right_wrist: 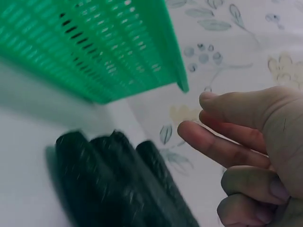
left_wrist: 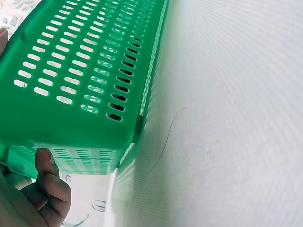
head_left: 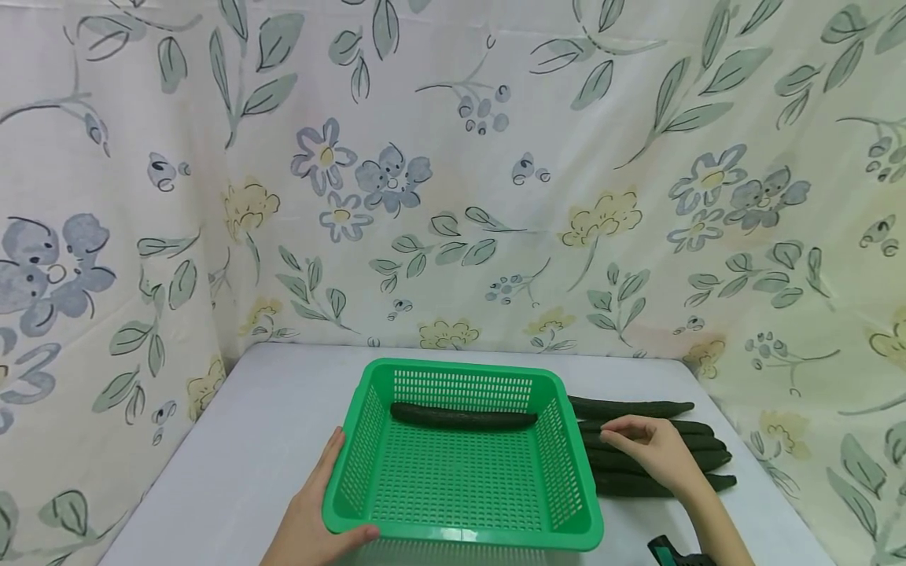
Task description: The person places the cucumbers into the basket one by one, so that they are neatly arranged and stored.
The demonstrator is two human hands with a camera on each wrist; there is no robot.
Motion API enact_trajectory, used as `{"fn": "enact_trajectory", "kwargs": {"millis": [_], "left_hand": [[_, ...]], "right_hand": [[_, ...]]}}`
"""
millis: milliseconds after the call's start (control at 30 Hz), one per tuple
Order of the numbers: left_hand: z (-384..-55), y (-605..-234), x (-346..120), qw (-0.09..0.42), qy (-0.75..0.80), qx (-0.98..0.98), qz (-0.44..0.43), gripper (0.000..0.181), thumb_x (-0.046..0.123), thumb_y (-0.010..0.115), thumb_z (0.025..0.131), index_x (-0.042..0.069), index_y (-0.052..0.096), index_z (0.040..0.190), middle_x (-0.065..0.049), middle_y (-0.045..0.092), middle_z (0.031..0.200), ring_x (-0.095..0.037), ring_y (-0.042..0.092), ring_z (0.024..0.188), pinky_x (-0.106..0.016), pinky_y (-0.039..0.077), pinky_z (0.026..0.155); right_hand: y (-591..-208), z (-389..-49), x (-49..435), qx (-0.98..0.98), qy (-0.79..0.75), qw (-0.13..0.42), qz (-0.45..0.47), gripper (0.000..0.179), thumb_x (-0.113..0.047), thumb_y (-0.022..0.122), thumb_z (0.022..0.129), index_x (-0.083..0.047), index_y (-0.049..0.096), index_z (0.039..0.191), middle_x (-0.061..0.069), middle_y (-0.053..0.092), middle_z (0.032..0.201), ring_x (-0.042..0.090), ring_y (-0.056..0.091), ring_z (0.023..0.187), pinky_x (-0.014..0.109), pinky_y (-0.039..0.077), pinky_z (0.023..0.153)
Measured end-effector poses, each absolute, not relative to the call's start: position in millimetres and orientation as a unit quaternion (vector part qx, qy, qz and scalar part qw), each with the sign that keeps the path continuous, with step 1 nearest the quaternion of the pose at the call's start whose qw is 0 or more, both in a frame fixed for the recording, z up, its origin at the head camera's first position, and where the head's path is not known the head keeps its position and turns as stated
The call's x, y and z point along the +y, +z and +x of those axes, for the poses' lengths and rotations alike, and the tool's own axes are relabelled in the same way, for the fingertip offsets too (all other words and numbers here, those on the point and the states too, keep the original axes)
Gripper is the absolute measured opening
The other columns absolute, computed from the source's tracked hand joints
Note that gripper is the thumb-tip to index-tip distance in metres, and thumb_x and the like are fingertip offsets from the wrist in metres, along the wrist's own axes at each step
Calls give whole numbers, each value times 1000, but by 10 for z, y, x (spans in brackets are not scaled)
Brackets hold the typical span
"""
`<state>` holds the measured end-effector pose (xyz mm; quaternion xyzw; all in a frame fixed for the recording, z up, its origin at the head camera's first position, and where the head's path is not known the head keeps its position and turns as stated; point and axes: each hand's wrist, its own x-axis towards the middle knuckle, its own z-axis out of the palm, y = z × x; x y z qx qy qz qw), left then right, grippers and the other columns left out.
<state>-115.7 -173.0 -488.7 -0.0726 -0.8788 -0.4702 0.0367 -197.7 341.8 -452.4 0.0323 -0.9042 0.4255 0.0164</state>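
A green plastic basket (head_left: pixel 460 479) with slotted walls stands on the white table, and one dark green cucumber (head_left: pixel 463 417) lies along its far side. My left hand (head_left: pixel 316 503) holds the near left corner, its thumb on the front rim and its fingers along the left side; in the left wrist view bent fingers (left_wrist: pixel 57 187) lie beside the slotted wall. To the right of the basket, several more cucumbers (head_left: pixel 661 483) lie side by side. Above them hovers my right hand (head_left: pixel 654 448), thumb and fingertips apart with nothing between them in the right wrist view.
A black and green object (head_left: pixel 672 554), partly cut off, shows by the right forearm. Floral cloth (head_left: pixel 453 196) hangs behind and beside the white table (head_left: pixel 233 440). In the left wrist view a thin hair or thread (left_wrist: pixel 166 137) lies on the white surface.
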Motion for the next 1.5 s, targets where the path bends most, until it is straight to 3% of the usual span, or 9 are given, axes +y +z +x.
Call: {"fn": "enact_trajectory", "kwargs": {"millis": [167,300,600,733,900,1133,1267,1333,1500], "left_hand": [[-1166,-4880,-1727,32,-470,-879,-72,130,39,94,77,32,6,173,-14,13,178,-52,35,152,-62,50,104],[-1167,-4883,-1731,31,-468,-880,-70,131,40,95,77,31,6,173,-13,13,178,-52,38,150,-61,51,103],[-1172,-4938,-1746,41,-464,-881,-77,133,40,95,76,32,4,173,-14,12,178,-53,34,152,-67,49,105],[-1166,-4926,-1737,37,-467,-881,-75,133,40,95,76,32,4,173,-13,12,178,-53,33,152,-66,49,105],[-1160,-4911,-1736,40,-465,-881,-77,133,40,95,76,35,3,172,-13,12,178,-53,33,153,-66,50,104],[-1151,-4891,-1735,46,-463,-882,-79,133,40,95,76,29,6,173,-14,13,178,-53,34,152,-65,50,104],[-1145,-4880,-1735,45,-461,-883,-77,133,40,95,76,29,6,173,-14,14,178,-52,35,152,-63,50,104],[-1144,-4875,-1736,44,-458,-885,-76,133,40,95,76,30,5,173,-13,14,178,-51,36,152,-60,51,103],[-1147,-4868,-1737,43,-455,-886,-79,132,41,95,76,26,6,173,-15,14,178,-52,38,150,-59,53,101]], "right_hand": [[-4670,-1860,3581,-908,419,21,-16,30,-34,79,98,-10,81,116,1,80,112,4,72,95,27,58,81],[-4795,-1778,3691,-892,449,32,-41,35,-34,79,98,-7,79,119,-1,80,110,6,74,96,25,59,81],[-4974,-1638,3858,-861,485,132,-85,41,-31,82,96,0,76,122,-23,76,103,-4,71,90,15,57,76],[-5016,-1591,3940,-855,483,144,-119,40,-29,83,96,0,76,123,-24,77,100,-7,70,88,14,56,73],[-5042,-1566,4027,-855,469,173,-139,41,-30,84,94,-1,76,123,-25,77,96,-3,72,83,17,55,66],[-5027,-1516,4224,-825,500,203,-165,33,-26,87,92,-7,79,117,-33,74,91,10,61,54,35,33,45],[-5012,-1471,4364,-791,553,191,-180,30,-23,87,91,-11,81,118,-30,75,92,3,72,69,39,27,48],[-5014,-1452,4427,-779,566,187,-193,31,-23,88,91,-12,81,118,-30,76,93,-6,67,77,37,27,48],[-5043,-1418,4546,-764,577,190,-217,37,-23,90,88,-12,80,122,-30,76,95,-18,60,93,14,43,56]]}}
